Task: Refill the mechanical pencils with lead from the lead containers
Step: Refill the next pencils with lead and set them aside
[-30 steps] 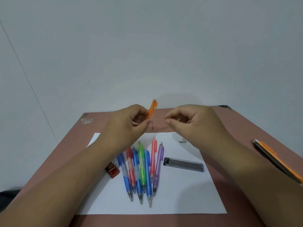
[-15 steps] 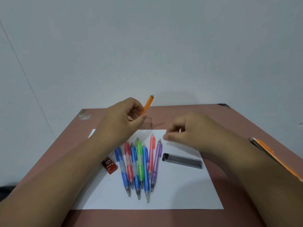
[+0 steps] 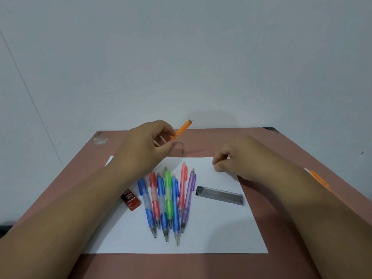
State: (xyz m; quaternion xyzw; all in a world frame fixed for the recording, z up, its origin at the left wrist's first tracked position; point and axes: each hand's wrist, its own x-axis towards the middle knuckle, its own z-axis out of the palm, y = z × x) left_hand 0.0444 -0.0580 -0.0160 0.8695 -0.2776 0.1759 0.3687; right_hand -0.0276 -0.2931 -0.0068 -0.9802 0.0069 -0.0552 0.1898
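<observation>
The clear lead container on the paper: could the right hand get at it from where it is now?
Probably yes. The right hand is down at the paper's far right corner, fingers pinched together, and the clear lead container lies uncovered just nearer the person, with bare paper between. The row of pencils lies off to its left.

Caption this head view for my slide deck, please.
Left hand holds an orange mechanical pencil above the table; right hand reaches the white paper.
</observation>
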